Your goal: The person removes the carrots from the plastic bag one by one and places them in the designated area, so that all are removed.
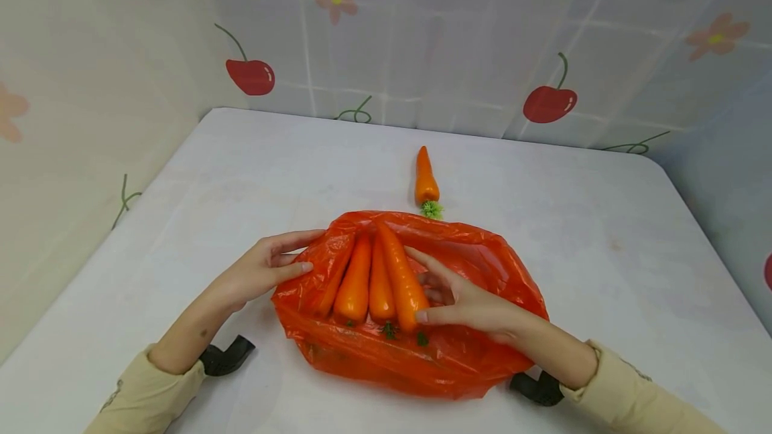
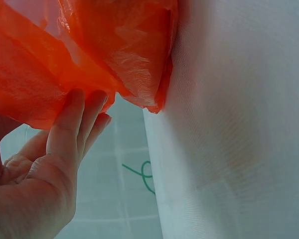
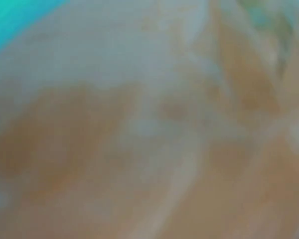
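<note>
A red plastic bag [image 1: 398,370] lies with its mouth spread wide, several orange carrots [image 1: 352,280] side by side in its left half. My left hand [image 1: 265,265] holds the bag's left rim, thumb on the near side and fingers behind. In the left wrist view, the fingers of that hand [image 2: 60,144] lie along the outside of the film. Reaching into the bag, my right hand [image 1: 464,300] grips the rightmost carrot [image 1: 401,273], thumb at its thick end and forefinger along its side. The right wrist view is blurred.
Beyond the bag, a single carrot [image 1: 425,179] with a green tuft lies on the white table [image 1: 543,213]. Curtains [image 1: 422,39] printed with cherries and flowers hang behind the table and at its sides. Black wrist mounts [image 1: 228,356] show beside both sleeves.
</note>
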`<state>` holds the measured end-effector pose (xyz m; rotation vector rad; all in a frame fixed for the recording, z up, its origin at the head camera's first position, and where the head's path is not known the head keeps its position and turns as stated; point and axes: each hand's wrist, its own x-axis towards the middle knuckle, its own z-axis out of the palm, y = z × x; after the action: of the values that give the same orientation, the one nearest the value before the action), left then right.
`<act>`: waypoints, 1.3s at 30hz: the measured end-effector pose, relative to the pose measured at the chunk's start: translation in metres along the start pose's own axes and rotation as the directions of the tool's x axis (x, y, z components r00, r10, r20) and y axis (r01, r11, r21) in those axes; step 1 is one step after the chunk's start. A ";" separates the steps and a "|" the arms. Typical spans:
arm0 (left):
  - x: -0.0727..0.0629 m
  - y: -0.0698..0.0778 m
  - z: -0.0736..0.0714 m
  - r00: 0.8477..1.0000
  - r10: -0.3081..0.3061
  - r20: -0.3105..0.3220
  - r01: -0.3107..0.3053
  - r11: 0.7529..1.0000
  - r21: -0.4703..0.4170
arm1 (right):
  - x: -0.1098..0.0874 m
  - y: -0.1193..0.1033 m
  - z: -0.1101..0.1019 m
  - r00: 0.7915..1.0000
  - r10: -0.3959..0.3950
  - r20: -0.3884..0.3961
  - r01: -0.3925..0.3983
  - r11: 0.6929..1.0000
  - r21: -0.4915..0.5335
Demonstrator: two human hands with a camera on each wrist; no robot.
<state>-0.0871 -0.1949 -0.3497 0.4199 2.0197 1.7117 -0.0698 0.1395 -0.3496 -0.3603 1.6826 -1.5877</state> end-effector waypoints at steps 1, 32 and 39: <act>0.000 0.000 0.000 1.000 0.000 0.001 0.000 1.000 -0.002 | -0.001 -0.001 0.000 1.000 -0.006 0.006 0.006 1.000 0.011; -0.001 0.001 0.002 1.000 0.009 0.000 -0.009 1.000 0.003 | -0.017 -0.024 -0.006 0.977 -0.210 -0.033 0.212 0.968 0.131; -0.001 0.000 0.003 1.000 0.009 0.000 -0.009 1.000 0.009 | -0.025 -0.032 -0.017 0.956 -0.281 -0.087 0.288 0.954 0.085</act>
<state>-0.0849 -0.1932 -0.3494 0.4321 2.0294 1.7087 -0.0749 0.1630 -0.3124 -0.5193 1.6584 -1.9067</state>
